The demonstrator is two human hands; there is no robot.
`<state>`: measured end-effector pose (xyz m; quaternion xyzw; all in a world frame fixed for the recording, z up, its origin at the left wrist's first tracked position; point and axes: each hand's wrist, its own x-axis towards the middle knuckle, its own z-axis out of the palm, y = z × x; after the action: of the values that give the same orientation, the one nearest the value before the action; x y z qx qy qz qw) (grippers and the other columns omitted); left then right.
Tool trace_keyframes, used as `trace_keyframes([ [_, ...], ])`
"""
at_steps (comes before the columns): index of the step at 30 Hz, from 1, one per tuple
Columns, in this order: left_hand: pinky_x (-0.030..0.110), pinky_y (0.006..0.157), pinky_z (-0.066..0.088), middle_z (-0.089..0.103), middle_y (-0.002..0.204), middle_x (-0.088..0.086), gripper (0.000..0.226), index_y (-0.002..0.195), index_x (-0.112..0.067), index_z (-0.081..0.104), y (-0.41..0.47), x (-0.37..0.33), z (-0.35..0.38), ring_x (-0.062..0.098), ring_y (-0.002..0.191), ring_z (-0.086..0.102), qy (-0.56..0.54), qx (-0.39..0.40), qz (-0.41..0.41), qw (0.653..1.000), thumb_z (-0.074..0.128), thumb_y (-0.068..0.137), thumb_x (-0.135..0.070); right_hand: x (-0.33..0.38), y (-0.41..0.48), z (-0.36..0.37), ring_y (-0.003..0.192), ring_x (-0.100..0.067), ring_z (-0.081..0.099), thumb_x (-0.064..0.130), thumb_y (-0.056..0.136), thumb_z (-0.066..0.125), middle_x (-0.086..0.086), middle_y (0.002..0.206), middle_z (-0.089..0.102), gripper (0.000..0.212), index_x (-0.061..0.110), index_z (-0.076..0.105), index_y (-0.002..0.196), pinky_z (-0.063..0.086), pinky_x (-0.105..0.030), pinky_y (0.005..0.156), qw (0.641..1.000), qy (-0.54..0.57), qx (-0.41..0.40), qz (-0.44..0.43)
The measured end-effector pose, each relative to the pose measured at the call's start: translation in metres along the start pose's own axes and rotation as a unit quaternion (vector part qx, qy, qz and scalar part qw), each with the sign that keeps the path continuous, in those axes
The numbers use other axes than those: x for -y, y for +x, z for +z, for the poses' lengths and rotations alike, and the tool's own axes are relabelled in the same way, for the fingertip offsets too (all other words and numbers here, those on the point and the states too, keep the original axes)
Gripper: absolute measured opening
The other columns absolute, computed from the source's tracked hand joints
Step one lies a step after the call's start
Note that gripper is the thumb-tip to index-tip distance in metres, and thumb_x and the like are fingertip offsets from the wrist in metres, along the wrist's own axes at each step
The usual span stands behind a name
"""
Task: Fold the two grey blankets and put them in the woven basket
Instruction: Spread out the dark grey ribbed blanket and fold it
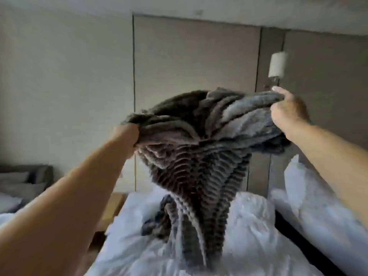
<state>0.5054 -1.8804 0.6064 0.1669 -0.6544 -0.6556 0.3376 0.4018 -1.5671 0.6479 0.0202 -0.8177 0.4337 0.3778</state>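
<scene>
the left grip, a bare hand at middle left of the frame, is closed around a bunched edge of a grey blanket. the right grip, higher and toward the upper right, clutches another part of the same edge, its fingers curled into the cloth. between the two grips the ribbed, plush blanket is held up in the centre of the frame. its top is gathered in folds and its length hangs down in a narrowing column to the bed, where its lower end lies crumpled on the white duvet. the dark folds low at centre left, beside the column, may be the same blanket or another; the blur hides which. a white pillow lies toward the right edge. a wall lamp hangs on the panelled wall just above the right grip. a grey sofa shows at the left edge.
</scene>
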Motion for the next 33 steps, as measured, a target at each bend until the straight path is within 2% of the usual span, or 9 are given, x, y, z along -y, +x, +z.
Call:
trace_keyframes([
  [3, 0.013, 0.033, 0.038, 0.05, 0.068, 0.006, 0.024, 0.073, -0.012, 0.052, 0.031, -0.026, -0.029, 0.02, 0.05, 0.051, 0.019, -0.04, 0.093, 0.995, 0.041, 0.093, -0.006, 0.028, 0.027, -0.062, 0.098, -0.038, 0.059, 0.004, 0.09, 0.037, -0.018, 0.124, 0.06, 0.052, 0.027, 0.05, 0.135, 0.043, -0.034, 0.068, 0.996, 0.007, -0.08, -0.039],
  [8, 0.017, 0.029, 0.037, 0.059, 0.071, 0.008, 0.028, 0.079, -0.015, 0.065, 0.022, -0.019, -0.088, 0.022, 0.054, 0.053, 0.023, -0.084, 0.136, 0.987, 0.043, 0.087, 0.001, -0.018, -0.01, -0.097, 0.104, -0.038, 0.059, 0.002, 0.086, 0.042, -0.021, 0.117, 0.063, 0.04, 0.014, 0.059, 0.12, 0.044, -0.037, 0.08, 0.989, 0.03, -0.142, 0.023],
  [17, 0.038, 0.061, 0.047, 0.054, 0.079, 0.022, 0.027, 0.109, 0.009, 0.057, -0.059, 0.232, -0.161, 0.034, 0.075, 0.058, 0.201, -0.094, -0.151, 0.963, 0.042, 0.09, 0.0, -0.184, -0.207, -0.06, 0.066, -0.029, 0.051, 0.006, 0.085, 0.062, -0.017, 0.069, 0.056, 0.009, 0.002, 0.057, 0.078, 0.033, -0.033, 0.057, 0.964, -0.065, 0.147, 0.213],
  [20, 0.038, 0.066, 0.048, 0.057, 0.102, 0.024, 0.035, 0.123, -0.003, 0.053, -0.128, 0.332, -0.198, 0.038, 0.087, 0.061, 0.216, -0.092, -0.256, 0.938, 0.045, 0.09, -0.005, -0.234, -0.294, -0.052, 0.064, -0.029, 0.054, 0.003, 0.083, 0.066, -0.015, 0.068, 0.057, 0.016, 0.005, 0.053, 0.073, 0.033, -0.031, 0.057, 0.929, -0.11, 0.242, 0.259],
  [24, 0.034, 0.065, 0.042, 0.048, 0.075, 0.014, 0.022, 0.094, 0.001, 0.053, -0.238, 0.418, -0.253, 0.027, 0.067, 0.05, 0.242, -0.095, -0.37, 0.892, 0.051, 0.076, -0.012, -0.291, -0.396, -0.065, 0.087, -0.035, 0.061, 0.0, 0.078, 0.067, -0.02, 0.095, 0.065, 0.014, 0.001, 0.059, 0.09, 0.039, -0.031, 0.064, 0.868, -0.183, 0.341, 0.311],
  [28, 0.035, 0.058, 0.045, 0.054, 0.074, 0.021, 0.014, 0.084, 0.007, 0.054, -0.33, 0.45, -0.283, 0.034, 0.069, 0.058, 0.319, -0.061, -0.439, 0.838, 0.051, 0.073, -0.002, -0.333, -0.462, -0.085, 0.068, -0.026, 0.044, -0.007, 0.08, 0.059, -0.018, 0.088, 0.051, 0.029, 0.001, 0.057, 0.108, 0.034, -0.035, 0.059, 0.761, -0.267, 0.465, 0.365],
  [29, 0.035, 0.057, 0.044, 0.053, 0.072, 0.021, 0.014, 0.083, 0.009, 0.054, -0.348, 0.449, -0.284, 0.033, 0.066, 0.057, 0.32, -0.055, -0.448, 0.833, 0.049, 0.072, 0.001, -0.34, -0.473, -0.089, 0.073, -0.03, 0.05, -0.007, 0.082, 0.058, -0.019, 0.093, 0.053, 0.023, 0.001, 0.058, 0.104, 0.019, -0.036, 0.069, 0.733, -0.286, 0.49, 0.374],
  [30, 0.033, 0.055, 0.042, 0.053, 0.07, 0.02, 0.015, 0.08, 0.009, 0.054, -0.363, 0.448, -0.285, 0.032, 0.064, 0.054, 0.321, -0.05, -0.453, 0.83, 0.049, 0.069, 0.0, -0.345, -0.483, -0.093, 0.092, -0.034, 0.057, -0.004, 0.086, 0.056, -0.021, 0.108, 0.057, 0.023, 0.002, 0.06, 0.109, 0.044, -0.029, 0.095, 0.707, -0.307, 0.521, 0.366],
  [33, 0.029, 0.049, 0.044, 0.053, 0.06, 0.018, 0.009, 0.072, 0.007, 0.058, -0.396, 0.437, -0.277, 0.029, 0.052, 0.054, 0.361, -0.041, -0.443, 0.82, 0.051, 0.07, 0.002, -0.347, -0.493, -0.1, 0.127, -0.032, 0.046, 0.002, 0.094, 0.052, -0.02, 0.143, 0.043, 0.027, -0.003, 0.052, 0.12, 0.043, -0.028, 0.087, 0.666, -0.346, 0.552, 0.364],
])
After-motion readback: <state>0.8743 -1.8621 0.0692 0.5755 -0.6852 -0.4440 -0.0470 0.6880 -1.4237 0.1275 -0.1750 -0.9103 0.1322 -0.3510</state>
